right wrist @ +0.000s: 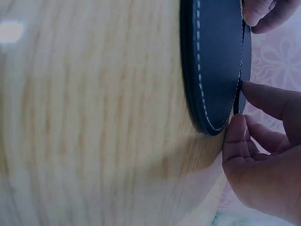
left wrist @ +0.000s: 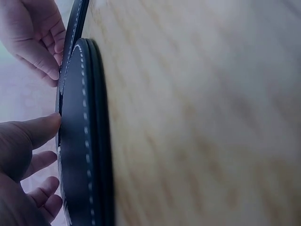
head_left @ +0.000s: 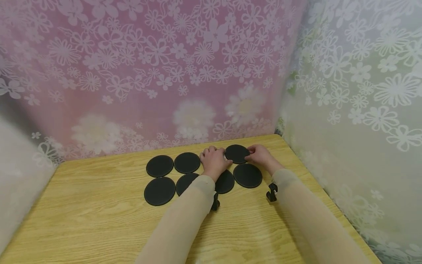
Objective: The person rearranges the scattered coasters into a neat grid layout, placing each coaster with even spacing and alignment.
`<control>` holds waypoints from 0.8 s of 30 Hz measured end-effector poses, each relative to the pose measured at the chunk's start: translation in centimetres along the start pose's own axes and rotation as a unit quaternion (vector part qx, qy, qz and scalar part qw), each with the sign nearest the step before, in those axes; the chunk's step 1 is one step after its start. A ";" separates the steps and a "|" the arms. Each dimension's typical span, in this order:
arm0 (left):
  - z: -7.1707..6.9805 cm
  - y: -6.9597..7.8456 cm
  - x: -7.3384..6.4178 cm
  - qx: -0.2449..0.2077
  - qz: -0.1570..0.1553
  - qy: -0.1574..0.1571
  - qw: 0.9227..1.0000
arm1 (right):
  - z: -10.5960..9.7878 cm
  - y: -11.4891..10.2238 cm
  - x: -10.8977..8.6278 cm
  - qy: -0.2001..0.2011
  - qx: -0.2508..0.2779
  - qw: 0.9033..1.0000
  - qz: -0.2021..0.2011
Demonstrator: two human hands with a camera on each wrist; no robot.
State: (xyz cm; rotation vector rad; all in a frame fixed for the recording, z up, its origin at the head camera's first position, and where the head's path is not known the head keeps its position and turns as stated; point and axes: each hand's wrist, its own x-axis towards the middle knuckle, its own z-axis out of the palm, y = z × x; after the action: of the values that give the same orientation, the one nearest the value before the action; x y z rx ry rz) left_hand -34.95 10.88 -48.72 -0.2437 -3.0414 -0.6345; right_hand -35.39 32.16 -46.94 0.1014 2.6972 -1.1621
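Several round black coasters with pale stitching lie flat in two rows. The back-right coaster (head_left: 237, 154) has a hand at each side. At its right rim my right hand (head_left: 261, 156) holds the edge between thumb and fingertips. My left hand (head_left: 215, 160) lies over the back row, covering most of the coaster beneath it, its thumb reaching the back-right coaster's left rim. Nearer me is the front-right coaster (head_left: 248, 175), which in the right wrist view stands as a stitched disc (right wrist: 218, 56) before the right fingers. In the left wrist view another coaster (left wrist: 75, 127) partly hides the left fingertips.
Further left are two back-row coasters, one of them the back-left coaster (head_left: 159, 166), and the front-left coaster (head_left: 159, 191). My left sleeve (head_left: 184, 216) partly covers another. The wooden table (head_left: 92, 212) meets flowered curtains (head_left: 197, 73) behind and at the right.
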 end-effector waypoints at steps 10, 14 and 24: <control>0.0 -0.1 -0.3 0.002 0.000 0.011 1.000 | 0.0 0.2 0.1 -0.003 0.004 1.000 -0.003; 0.0 -0.3 -0.2 0.000 0.002 0.013 1.000 | 0.2 0.3 0.5 -0.006 0.009 1.000 -0.001; -0.2 -0.5 -0.3 -0.003 0.005 0.007 1.000 | 0.0 0.2 0.2 -0.016 0.014 1.000 -0.009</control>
State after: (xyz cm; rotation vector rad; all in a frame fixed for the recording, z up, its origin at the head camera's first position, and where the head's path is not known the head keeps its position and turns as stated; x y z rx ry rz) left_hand -34.74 10.26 -48.76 -0.2549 -3.0242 -0.6408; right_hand -35.55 32.30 -47.15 0.0619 2.6603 -1.1976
